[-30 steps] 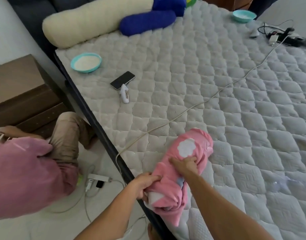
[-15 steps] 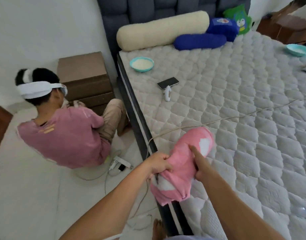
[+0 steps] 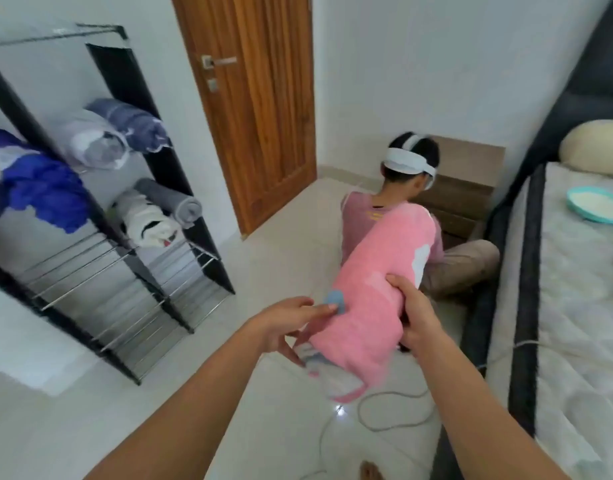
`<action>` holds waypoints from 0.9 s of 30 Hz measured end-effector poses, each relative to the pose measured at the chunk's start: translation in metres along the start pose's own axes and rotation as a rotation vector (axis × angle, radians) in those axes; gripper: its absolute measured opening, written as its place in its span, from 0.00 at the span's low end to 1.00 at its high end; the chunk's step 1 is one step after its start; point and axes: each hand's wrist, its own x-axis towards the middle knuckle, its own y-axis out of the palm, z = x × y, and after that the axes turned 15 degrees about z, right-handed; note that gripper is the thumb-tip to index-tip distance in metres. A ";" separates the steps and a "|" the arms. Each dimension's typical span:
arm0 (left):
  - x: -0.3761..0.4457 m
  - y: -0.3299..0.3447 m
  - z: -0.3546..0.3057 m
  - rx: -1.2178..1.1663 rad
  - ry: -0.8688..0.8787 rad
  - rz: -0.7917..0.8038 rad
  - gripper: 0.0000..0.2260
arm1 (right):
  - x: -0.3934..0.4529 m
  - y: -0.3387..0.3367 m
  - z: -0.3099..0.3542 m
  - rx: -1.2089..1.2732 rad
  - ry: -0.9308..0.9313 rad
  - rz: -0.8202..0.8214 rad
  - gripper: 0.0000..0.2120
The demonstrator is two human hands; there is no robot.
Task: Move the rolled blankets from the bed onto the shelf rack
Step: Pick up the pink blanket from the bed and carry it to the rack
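A rolled pink blanket [image 3: 374,292] with white and blue patches hangs in the air over the floor, off the bed [image 3: 582,306]. My right hand [image 3: 410,315] grips its right side. My left hand [image 3: 291,327] touches its left lower end with spread fingers. The black metal shelf rack [image 3: 100,244] stands against the wall at the left. It holds several rolled blankets: a blue one [image 3: 38,181], a grey-white one [image 3: 97,142], a navy one [image 3: 132,124], a white one [image 3: 147,220] and a grey one [image 3: 173,202]. Its lower wire tiers are bare.
A person in a pink shirt with a white headset [image 3: 402,202] sits on the floor by the bed, right behind the pink roll. A white cable [image 3: 384,414] loops on the floor. A wooden door [image 3: 256,109] is behind; a teal bowl [image 3: 596,207] sits on the mattress.
I have turned left from the bed toward the rack. The pink roll has been lifted off the mattress and now hangs over the floor; my left hand has loosened to spread fingers.
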 end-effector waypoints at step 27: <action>-0.072 -0.316 0.169 -0.668 0.176 -0.907 0.24 | 0.254 0.429 -0.226 -0.867 0.435 0.734 0.32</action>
